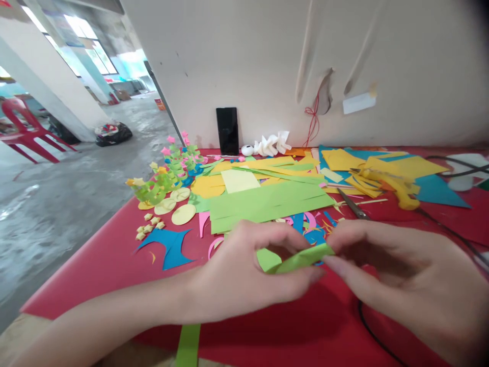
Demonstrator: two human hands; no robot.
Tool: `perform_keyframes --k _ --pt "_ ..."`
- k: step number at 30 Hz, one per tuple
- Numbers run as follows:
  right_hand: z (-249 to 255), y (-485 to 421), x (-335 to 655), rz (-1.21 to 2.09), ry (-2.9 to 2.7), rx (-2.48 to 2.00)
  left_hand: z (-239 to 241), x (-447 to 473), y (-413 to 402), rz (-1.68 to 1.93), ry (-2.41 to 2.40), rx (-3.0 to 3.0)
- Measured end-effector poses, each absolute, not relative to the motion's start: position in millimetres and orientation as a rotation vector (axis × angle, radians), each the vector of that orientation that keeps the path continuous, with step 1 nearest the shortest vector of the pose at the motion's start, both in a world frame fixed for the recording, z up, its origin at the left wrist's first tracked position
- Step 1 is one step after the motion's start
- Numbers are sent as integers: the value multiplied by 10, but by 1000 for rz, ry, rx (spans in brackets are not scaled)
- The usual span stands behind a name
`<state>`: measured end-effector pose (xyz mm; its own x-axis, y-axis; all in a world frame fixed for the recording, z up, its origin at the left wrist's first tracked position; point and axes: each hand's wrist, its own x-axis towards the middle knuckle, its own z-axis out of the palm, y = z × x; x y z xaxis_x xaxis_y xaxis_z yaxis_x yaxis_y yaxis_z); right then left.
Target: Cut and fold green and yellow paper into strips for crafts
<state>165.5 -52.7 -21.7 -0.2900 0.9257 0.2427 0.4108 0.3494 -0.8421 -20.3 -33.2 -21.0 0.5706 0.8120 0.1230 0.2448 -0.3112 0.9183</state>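
Observation:
A light-green paper strip (305,259) is stretched between my two hands above the red table cover. My left hand (244,270) is closed around it, with thumb and fingers on either side. The strip's right end is pinched between the thumb and finger of my right hand (397,275). Part of the strip inside my left hand is hidden. Below my left wrist, a green paper length (188,346) hangs over the table's near edge; whether it joins the held strip I cannot tell. Just beyond my hands lie green paper sheets (267,201) and coloured scraps (315,237).
A yellow glue gun (399,188) with a cable and scissors (353,205) lie at right. Finished paper plants (164,178), pale yellow discs (183,214), small folded stars (150,228) and a blue scrap (171,248) are at left. A phone (227,131) leans on the board behind.

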Motion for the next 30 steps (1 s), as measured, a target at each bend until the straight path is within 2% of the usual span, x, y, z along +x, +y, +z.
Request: perform_keyframes --k 5,19,30 --pt "-279 -496 1639 1071 -1926 -1172 -175 -251 -300 572 739 2187" --pt "-264 -601 1546 1171 -1790 -1184 -180 -222 -319 737 685 1798" --pt "-246 -652 1496 1172 -1633 -1260 -199 -228 -346 728 705 1824"
